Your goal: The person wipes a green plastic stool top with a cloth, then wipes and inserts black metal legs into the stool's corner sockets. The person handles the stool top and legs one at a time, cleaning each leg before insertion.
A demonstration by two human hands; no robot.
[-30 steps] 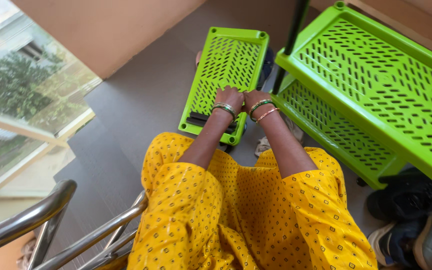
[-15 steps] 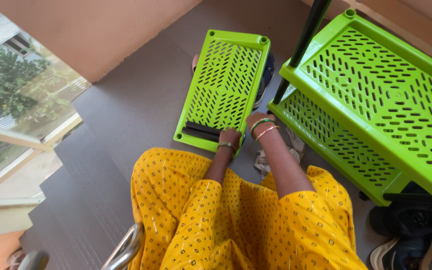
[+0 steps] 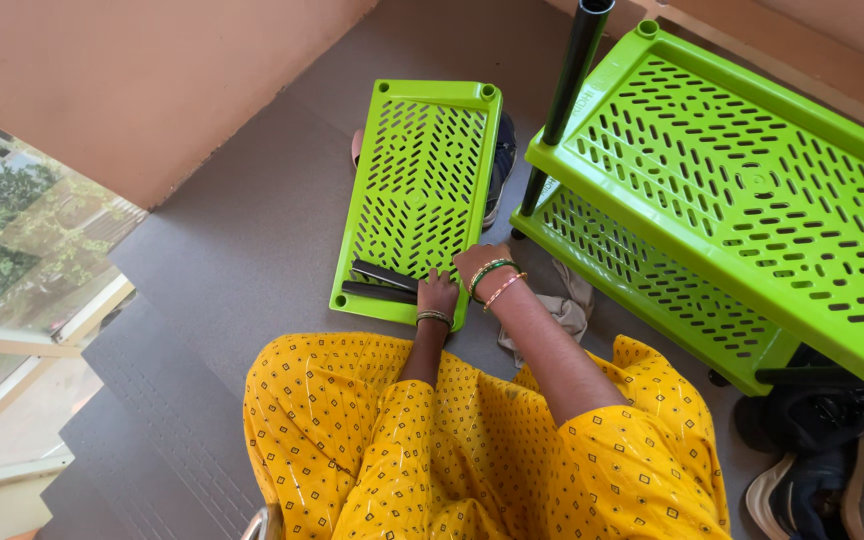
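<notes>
A loose green shelf [image 3: 417, 195] lies flat on the floor in the middle of the frame. The left hand [image 3: 438, 294] presses its near edge, fingers bent. The right hand [image 3: 474, 264] rests beside it, fingers hidden. Two dark poles [image 3: 384, 283] lie on the shelf. At right, the rack [image 3: 732, 200] has two shelves joined already.
</notes>
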